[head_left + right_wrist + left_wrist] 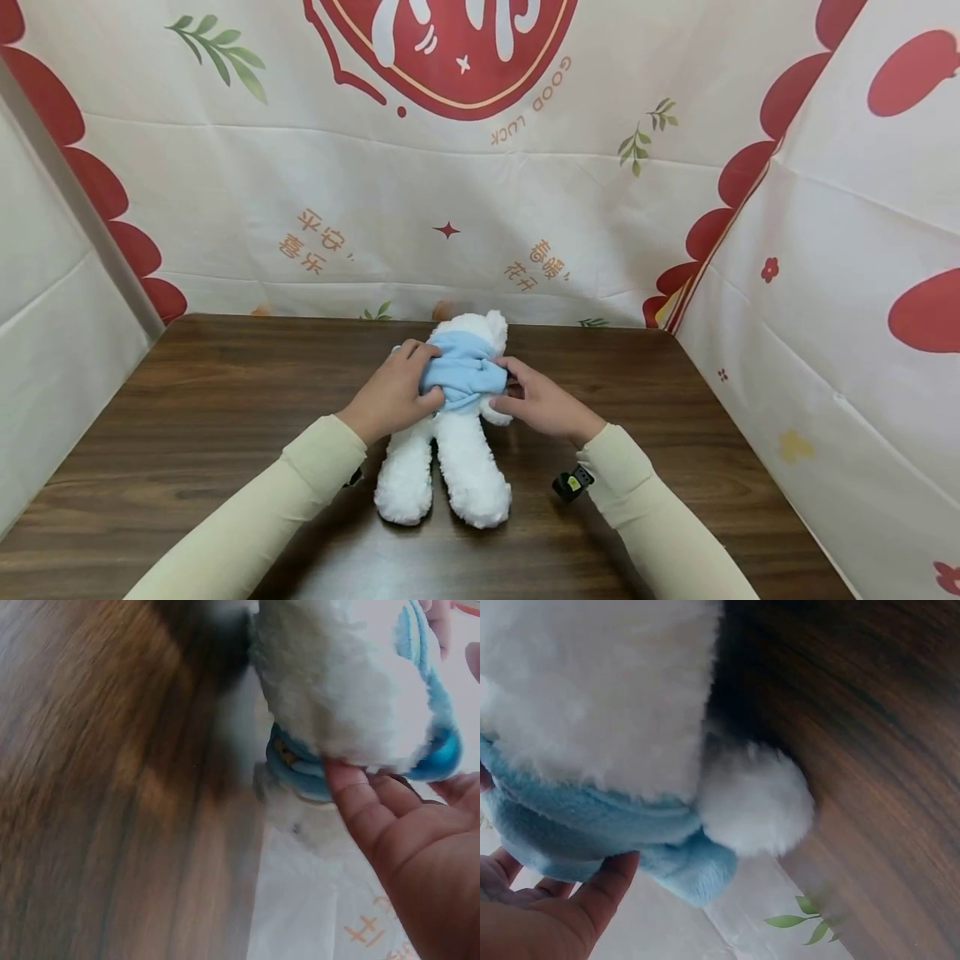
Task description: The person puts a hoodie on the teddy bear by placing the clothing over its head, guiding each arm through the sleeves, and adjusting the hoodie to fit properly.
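A white plush toy in a light blue shirt lies on the table, its head at the far side and its legs toward me. My left hand holds the shirt's left side between thumb and fingers; the left wrist view shows the thumb against the blue cloth. At the opposite side, my right hand grips the shirt's edge beside the toy's white arm. In the right wrist view its fingertips go partly out of sight under the white fur. The toy's face is not visible.
The brown wooden table extends around the toy. A white printed cloth hangs behind it, and another cloth wall stands along the right side. A black strap device sits at the right wrist.
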